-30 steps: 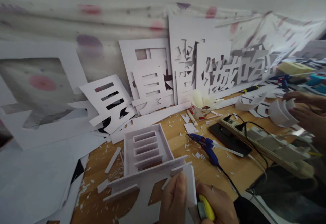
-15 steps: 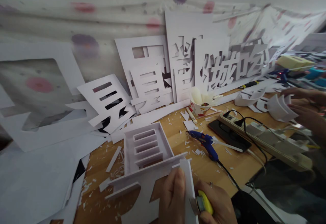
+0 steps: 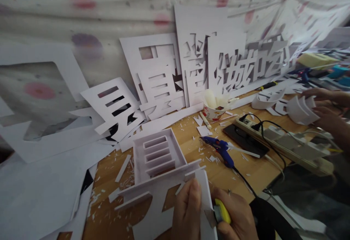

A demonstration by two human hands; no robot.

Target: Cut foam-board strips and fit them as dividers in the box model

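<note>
Brown wooden tabletop is strewn with white scraps; flower-printed sheet hangs behind. White slotted character with raised walls: left fingers grasp it; right fingers clench yellow-handled blade.

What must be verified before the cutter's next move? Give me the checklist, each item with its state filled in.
1. Left hand holding the white letter piece: ok.
2. Right hand has a closed grip on the yellow-handled cutter: ok.
3. Left fingers safely clear of the blade: cannot tell; the hand is close by and its lower part is out of frame.
4. Blue glue gun out of the way: ok, it lies on the table apart from the piece.
5. Table free of offcuts: not ok, white scraps are strewn over it.
6. Co-worker's hands clear of the cutter: ok, they are far off to the right.
</note>
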